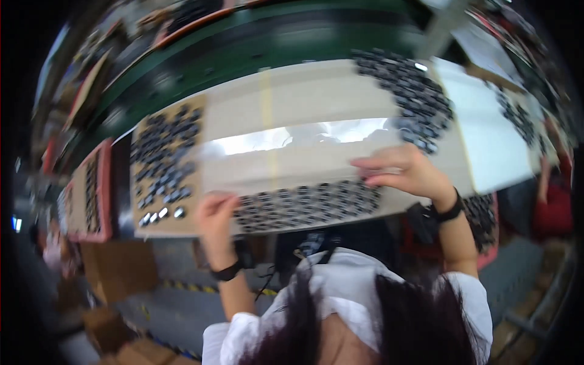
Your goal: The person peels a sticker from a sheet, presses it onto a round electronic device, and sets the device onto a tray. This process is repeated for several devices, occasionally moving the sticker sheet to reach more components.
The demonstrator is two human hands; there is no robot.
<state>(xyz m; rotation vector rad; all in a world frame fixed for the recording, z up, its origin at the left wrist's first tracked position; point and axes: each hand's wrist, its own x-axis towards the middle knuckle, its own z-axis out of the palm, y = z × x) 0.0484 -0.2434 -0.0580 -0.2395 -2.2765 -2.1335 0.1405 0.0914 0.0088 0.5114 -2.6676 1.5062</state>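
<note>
Rows of small dark parts (307, 205) lie on the bench (322, 88) between left hand (218, 213) and right hand (406, 172); blur hides whether either's fingers grip anything. Beyond the fingers shines a glossy clear sheet (298, 135); loose dark pieces (164, 149) lie left of them, a dark cluster (420, 100) beyond the right ones.

We see our blurred left hand (217, 222) by the left end of close rows of small dark parts (310, 205) along the near edge of a beige worktop (322, 82), our right hand (407, 170) over their right end near a glossy sheet (298, 139), with more dark pieces scattered left (167, 159) and heaped far right (420, 100).
</note>
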